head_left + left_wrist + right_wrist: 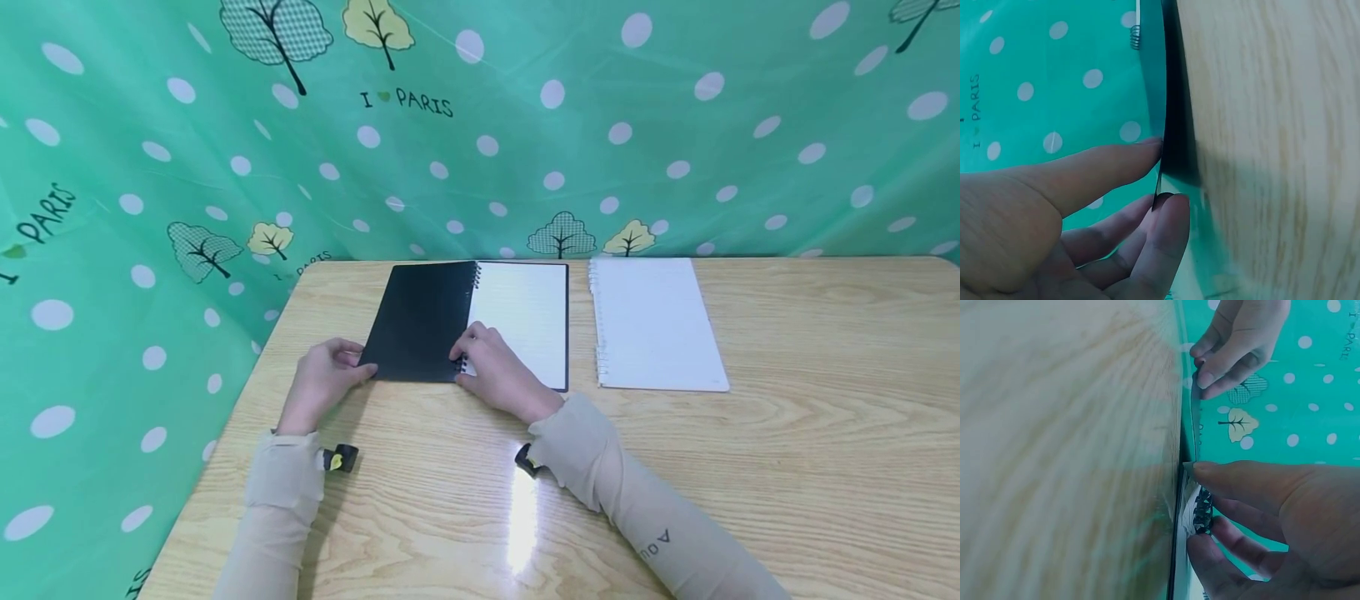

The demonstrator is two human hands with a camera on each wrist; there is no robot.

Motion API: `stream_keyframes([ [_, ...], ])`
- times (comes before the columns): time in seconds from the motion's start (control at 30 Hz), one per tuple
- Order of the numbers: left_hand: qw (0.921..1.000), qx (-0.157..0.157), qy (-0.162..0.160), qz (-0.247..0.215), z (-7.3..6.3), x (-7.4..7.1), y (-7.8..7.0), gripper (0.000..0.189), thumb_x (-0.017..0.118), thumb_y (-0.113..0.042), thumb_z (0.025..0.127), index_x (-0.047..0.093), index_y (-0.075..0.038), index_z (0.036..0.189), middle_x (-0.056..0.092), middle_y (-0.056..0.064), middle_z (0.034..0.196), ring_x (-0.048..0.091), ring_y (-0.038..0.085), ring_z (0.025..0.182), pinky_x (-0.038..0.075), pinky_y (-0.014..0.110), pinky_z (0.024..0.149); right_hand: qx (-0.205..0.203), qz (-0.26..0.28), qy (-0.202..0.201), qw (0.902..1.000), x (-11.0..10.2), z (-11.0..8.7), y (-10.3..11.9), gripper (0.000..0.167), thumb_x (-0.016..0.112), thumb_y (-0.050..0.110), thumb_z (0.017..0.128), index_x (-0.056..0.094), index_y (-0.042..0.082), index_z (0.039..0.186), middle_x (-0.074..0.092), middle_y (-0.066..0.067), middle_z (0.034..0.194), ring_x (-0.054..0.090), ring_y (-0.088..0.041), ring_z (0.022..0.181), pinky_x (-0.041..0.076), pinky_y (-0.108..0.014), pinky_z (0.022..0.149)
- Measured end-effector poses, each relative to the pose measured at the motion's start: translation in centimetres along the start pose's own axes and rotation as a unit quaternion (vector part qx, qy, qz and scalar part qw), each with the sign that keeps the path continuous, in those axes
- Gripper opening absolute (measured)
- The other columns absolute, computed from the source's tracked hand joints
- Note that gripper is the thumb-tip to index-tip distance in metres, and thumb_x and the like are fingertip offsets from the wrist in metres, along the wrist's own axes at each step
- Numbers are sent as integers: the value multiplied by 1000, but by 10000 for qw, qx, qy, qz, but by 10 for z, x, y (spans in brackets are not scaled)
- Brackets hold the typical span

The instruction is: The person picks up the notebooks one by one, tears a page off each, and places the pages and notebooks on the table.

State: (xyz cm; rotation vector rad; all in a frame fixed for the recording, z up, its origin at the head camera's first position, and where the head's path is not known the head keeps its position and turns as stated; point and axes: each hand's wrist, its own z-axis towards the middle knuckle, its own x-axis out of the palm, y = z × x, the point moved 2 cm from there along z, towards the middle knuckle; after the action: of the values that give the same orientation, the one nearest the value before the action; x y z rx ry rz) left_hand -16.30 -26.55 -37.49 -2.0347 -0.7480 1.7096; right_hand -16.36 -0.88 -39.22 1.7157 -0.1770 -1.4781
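Observation:
A ring-bound notebook (525,312) lies opened out on the table, its black cover (423,321) on the left and a lined white page on the right. My left hand (322,379) pinches the cover's lower left corner; the left wrist view shows the thumb on one side of the thin cover (1165,94) and fingers on the other, with that edge raised off the wood. At the lower end of the black coil binding (1202,511), my right hand (497,371) grips with thumb and fingers either side of the rings. The fingers cover part of the coil.
To the right of the notebook lies a stack of white lined paper (656,325) with punched holes along its left edge. The wooden table (825,433) meets a green polka-dot cloth (600,167) at the back and left. Each wrist wears a small black camera.

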Motion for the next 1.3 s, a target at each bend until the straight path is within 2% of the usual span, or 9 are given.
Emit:
stream_keyframes([
  [0.3, 9998, -96, 109, 159, 0, 5, 0, 48, 74, -21, 89, 60, 7, 125, 65, 24, 110, 64, 36, 101, 51, 47, 87, 19, -66, 71, 10000, -1, 1, -3, 25, 73, 10, 91, 70, 3, 114, 56, -11, 124, 50, -28, 116, 46, -36, 102],
  [0.5, 9997, -147, 60, 210, -1, 4, 0, 46, 74, -20, 88, 61, 7, 124, 66, 22, 108, 64, 34, 99, 51, 45, 85, -10, -100, 67, 9999, -1, 1, -2, 26, 73, 10, 90, 70, 3, 115, 56, -11, 124, 50, -28, 115, 46, -35, 102],
  [0.83, 9997, -118, 100, 174, -1, 5, -1, 45, 73, -19, 88, 61, 7, 123, 67, 23, 112, 66, 35, 103, 52, 45, 88, 44, -121, 148, 9998, -3, 0, -2, 27, 72, 13, 91, 69, 5, 117, 55, -10, 126, 50, -26, 118, 46, -34, 103],
  [0.9, 9998, -13, 79, 204, 1, 6, -2, 46, 73, -20, 89, 61, 7, 124, 66, 23, 113, 65, 35, 103, 52, 45, 89, 61, -61, 190, 9998, -7, -1, -2, 28, 72, 14, 91, 68, 5, 118, 55, -11, 127, 50, -26, 118, 46, -35, 102],
  [1.03, 9989, 423, -17, 177, 4, 10, -10, 42, 70, -21, 92, 62, 5, 124, 66, 22, 114, 65, 36, 105, 52, 48, 92, 107, 89, 200, 9997, -18, -2, -3, 30, 71, 17, 92, 67, 5, 120, 55, -11, 127, 49, -26, 121, 45, -36, 105],
  [1.13, 9970, 759, -90, 111, 9, 15, -21, 38, 67, -22, 95, 63, 3, 123, 66, 21, 115, 63, 35, 106, 51, 48, 93, 92, 27, 136, 9999, -30, 0, -6, 32, 70, 19, 93, 66, 4, 122, 56, -11, 126, 49, -27, 123, 44, -37, 108],
  [1.3, 9938, 1063, -319, 35, 18, 24, -42, 34, 64, -24, 97, 63, 0, 122, 65, 18, 116, 62, 32, 107, 51, 47, 94, 166, -233, 46, 9996, -53, 4, -17, 36, 68, 20, 95, 63, 3, 125, 56, -13, 128, 49, -28, 124, 43, -39, 109],
])
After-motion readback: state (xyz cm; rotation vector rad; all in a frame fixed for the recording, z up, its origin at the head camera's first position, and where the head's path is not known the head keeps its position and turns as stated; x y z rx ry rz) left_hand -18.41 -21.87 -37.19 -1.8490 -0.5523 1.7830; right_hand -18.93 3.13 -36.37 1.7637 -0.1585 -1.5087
